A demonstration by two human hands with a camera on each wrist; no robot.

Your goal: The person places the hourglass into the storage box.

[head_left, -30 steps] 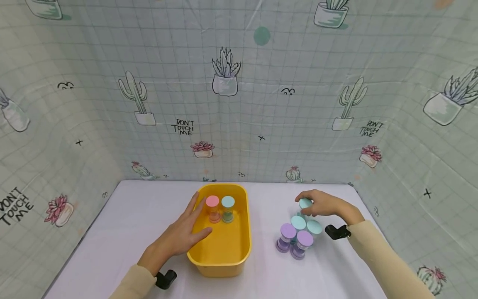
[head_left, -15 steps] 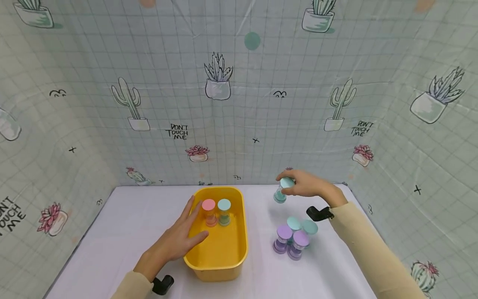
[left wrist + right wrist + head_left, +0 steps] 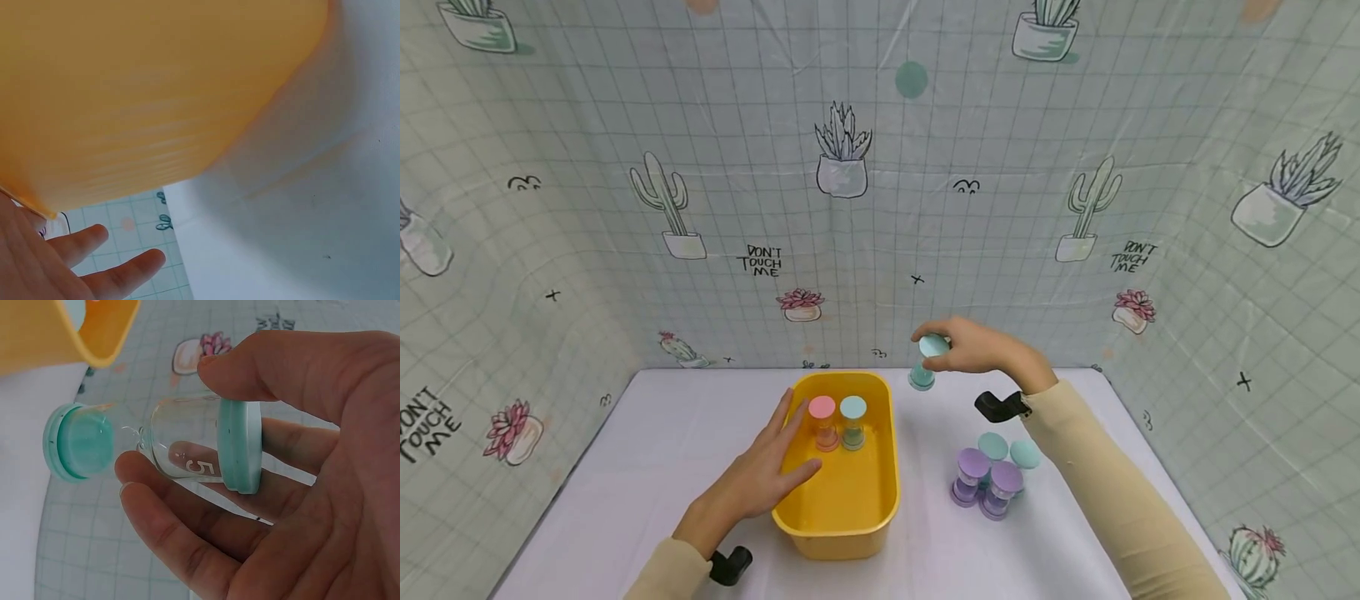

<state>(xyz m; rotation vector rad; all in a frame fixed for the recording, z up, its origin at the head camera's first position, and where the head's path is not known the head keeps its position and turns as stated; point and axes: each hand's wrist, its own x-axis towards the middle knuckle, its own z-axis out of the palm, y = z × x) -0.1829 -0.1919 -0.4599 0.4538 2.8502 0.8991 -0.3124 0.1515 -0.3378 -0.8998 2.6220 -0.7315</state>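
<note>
My right hand (image 3: 973,346) holds a teal-capped sand timer (image 3: 187,440) by its upper end, raised over the table right of the yellow bin. In the right wrist view its glass carries a "5", with teal sand in the far bulb. My left hand (image 3: 752,479), fingers spread and fairly straight, rests at the left rim of the yellow bin (image 3: 835,546). Inside the bin, a pink sand timer (image 3: 823,421) and a light-blue-capped sand timer (image 3: 853,421) stand upright side by side near the back.
On the table's right part, two purple sand timers (image 3: 973,475) stand in front of two teal-capped sand timers (image 3: 1025,454), close together. The white table (image 3: 700,417) meets a patterned cloth backdrop (image 3: 842,250) at its back and sides.
The right hand has lifted the teal sand timer away from the cluster and carried it left and toward the back, nearer the bin. The left hand has stayed at the rim.
</note>
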